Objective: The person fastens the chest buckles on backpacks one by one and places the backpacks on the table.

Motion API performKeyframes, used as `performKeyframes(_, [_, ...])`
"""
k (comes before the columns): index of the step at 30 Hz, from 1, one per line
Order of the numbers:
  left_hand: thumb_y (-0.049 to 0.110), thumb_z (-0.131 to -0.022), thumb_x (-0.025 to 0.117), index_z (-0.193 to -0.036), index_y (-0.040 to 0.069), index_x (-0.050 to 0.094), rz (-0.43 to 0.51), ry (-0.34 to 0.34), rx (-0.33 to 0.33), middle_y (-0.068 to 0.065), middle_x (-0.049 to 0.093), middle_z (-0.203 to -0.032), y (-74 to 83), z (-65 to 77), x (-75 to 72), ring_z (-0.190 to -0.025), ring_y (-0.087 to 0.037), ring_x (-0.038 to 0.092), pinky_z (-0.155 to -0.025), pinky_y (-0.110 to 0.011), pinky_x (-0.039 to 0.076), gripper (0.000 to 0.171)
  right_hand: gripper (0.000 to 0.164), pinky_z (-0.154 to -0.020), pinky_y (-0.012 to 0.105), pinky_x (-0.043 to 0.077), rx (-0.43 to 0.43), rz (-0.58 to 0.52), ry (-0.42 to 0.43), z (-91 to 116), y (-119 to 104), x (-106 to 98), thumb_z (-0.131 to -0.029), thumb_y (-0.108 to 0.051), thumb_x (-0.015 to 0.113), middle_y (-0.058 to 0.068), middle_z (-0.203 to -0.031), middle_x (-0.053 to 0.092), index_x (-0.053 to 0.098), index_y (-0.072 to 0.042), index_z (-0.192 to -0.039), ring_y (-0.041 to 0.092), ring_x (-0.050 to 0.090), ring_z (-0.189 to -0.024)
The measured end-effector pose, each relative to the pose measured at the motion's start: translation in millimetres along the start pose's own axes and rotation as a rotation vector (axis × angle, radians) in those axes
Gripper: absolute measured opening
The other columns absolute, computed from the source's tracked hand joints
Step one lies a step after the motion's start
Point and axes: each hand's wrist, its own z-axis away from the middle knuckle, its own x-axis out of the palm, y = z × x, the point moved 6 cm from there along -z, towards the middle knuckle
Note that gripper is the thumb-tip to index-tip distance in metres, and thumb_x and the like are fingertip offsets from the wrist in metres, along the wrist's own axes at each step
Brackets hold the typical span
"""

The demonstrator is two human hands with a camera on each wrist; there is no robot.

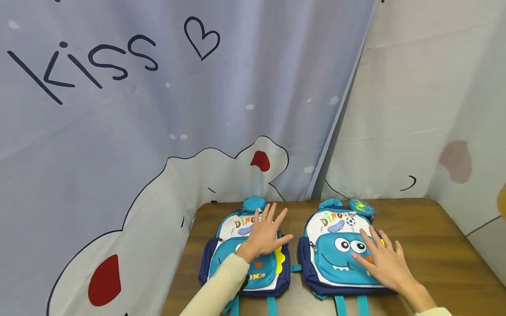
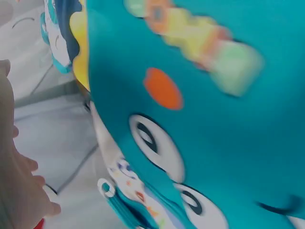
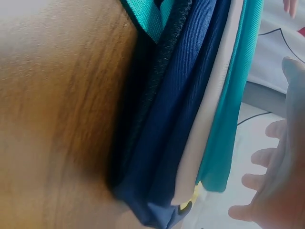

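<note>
Two blue children's backpacks with cartoon dinosaur faces lie side by side, fronts up. Over the left backpack [image 1: 227, 254] my left hand [image 1: 262, 235] is spread, fingers apart, holding nothing. Its teal front pocket with eyes and an orange nose fills much of the left wrist view. My right hand [image 1: 389, 263], fingers also spread, is over the right side of the right backpack [image 1: 336, 259]. In the right wrist view, the layered navy, white and teal edge of that backpack [image 3: 176, 119] stands beside my fingers [image 3: 264, 157]. A small round pouch [image 1: 254, 203] tops the left backpack; another pouch [image 1: 361, 207] tops the right one.
Both backpacks lie on a brown wooden table [image 1: 427, 232]. Teal straps [image 1: 272, 306] trail toward the near edge. Behind the table hangs a curtain [image 1: 237, 87] printed with "kiss", a heart and cartoon outlines; a paler cloth [image 1: 411, 109] hangs at the right.
</note>
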Motion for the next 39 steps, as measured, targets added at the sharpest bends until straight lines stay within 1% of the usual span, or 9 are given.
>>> performKeyframes(7, [0.07,-0.102,0.048,-0.171,0.033,0.018,-0.037,-0.028,0.162,-0.012,0.019,-0.177,45.6,-36.2,5.2,-0.163,-0.036,0.018,-0.126,-0.065,0.023,0.083,0.088,-0.104,0.088,0.019,0.042,-0.036,0.011,12,12,-3,-0.1,-0.064,0.06,0.031,-0.167,0.032,0.037,-0.007,-0.163,0.058,0.027,-0.148])
performKeyframes(10, [0.07,-0.103,0.048,-0.17,0.036,0.019,-0.048,-0.043,0.217,-0.009,0.017,-0.178,62.6,-48.6,9.2,-0.164,-0.033,0.017,-0.127,-0.063,0.023,0.081,0.087,-0.104,0.087,0.019,0.055,-0.045,0.021,16,16,-2,-0.1,-0.064,0.06,0.03,-0.167,0.033,0.039,-0.007,-0.162,0.057,0.028,-0.149])
performKeyframes(13, [0.069,-0.104,0.047,-0.17,0.038,0.021,-0.042,-0.059,0.255,-0.009,0.015,-0.178,76.0,-60.5,14.4,-0.164,-0.031,0.015,-0.128,-0.061,0.022,0.077,0.085,-0.105,0.086,0.02,0.065,-0.055,0.033,19,21,-3,-0.101,-0.063,0.061,0.029,-0.167,0.033,0.041,-0.007,-0.162,0.056,0.028,-0.149])
performKeyframes(19, [0.063,-0.106,0.048,-0.169,0.038,0.025,-0.014,-0.096,0.281,-0.01,0.014,-0.178,98.2,-83.4,23.1,-0.164,-0.031,0.017,-0.128,-0.059,0.022,0.072,0.087,-0.105,0.085,0.022,0.095,-0.054,0.047,26,34,-4,-0.1,-0.064,0.062,0.029,-0.166,0.034,0.043,-0.005,-0.16,0.055,0.03,-0.149])
performKeyframes(24, [0.058,-0.108,0.05,-0.169,0.038,0.026,-0.011,-0.129,0.312,-0.008,0.013,-0.178,122.5,-103.1,33.4,-0.164,-0.031,0.018,-0.128,-0.059,0.023,0.068,0.089,-0.101,0.085,0.023,0.156,-0.07,0.03,37,50,-2,-0.1,-0.066,0.059,0.033,-0.164,0.033,0.04,-0.005,-0.162,0.059,0.031,-0.145])
performKeyframes(27, [0.057,-0.109,0.046,-0.169,0.039,0.025,-0.029,-0.144,0.325,-0.006,0.012,-0.179,130.0,-110.9,37.3,-0.164,-0.029,0.018,-0.128,-0.058,0.023,0.066,0.091,-0.099,0.087,0.023,0.184,-0.079,0.01,37,55,0,-0.099,-0.069,0.058,0.035,-0.163,0.033,0.038,-0.006,-0.162,0.061,0.031,-0.143])
performKeyframes(31, [0.057,-0.11,0.044,-0.169,0.04,0.025,-0.073,-0.153,0.356,-0.006,0.015,-0.178,146.0,-121.8,39.5,-0.164,-0.027,0.019,-0.128,-0.056,0.026,0.064,0.092,-0.098,0.088,0.024,0.226,-0.094,0.007,42,63,2,-0.099,-0.071,0.057,0.037,-0.162,0.033,0.038,-0.006,-0.161,0.063,0.033,-0.142])
performKeyframes(34, [0.056,-0.11,0.047,-0.167,0.041,0.028,-0.102,-0.152,0.353,-0.006,0.02,-0.177,153.4,-128.9,42.5,-0.163,-0.027,0.022,-0.127,-0.055,0.029,0.063,0.093,-0.096,0.086,0.027,0.251,-0.13,-0.003,43,68,5,-0.099,-0.072,0.056,0.038,-0.163,0.031,0.038,-0.005,-0.161,0.065,0.033,-0.141])
performKeyframes(39, [0.054,-0.11,0.048,-0.166,0.045,0.03,-0.125,-0.178,0.339,-0.006,0.022,-0.176,161.3,-136.7,57.2,-0.163,-0.028,0.02,-0.127,-0.055,0.028,0.059,0.097,-0.096,0.084,0.032,0.311,-0.203,-0.059,41,77,15,-0.099,-0.074,0.052,0.04,-0.164,0.026,0.035,-0.003,-0.162,0.067,0.033,-0.14])
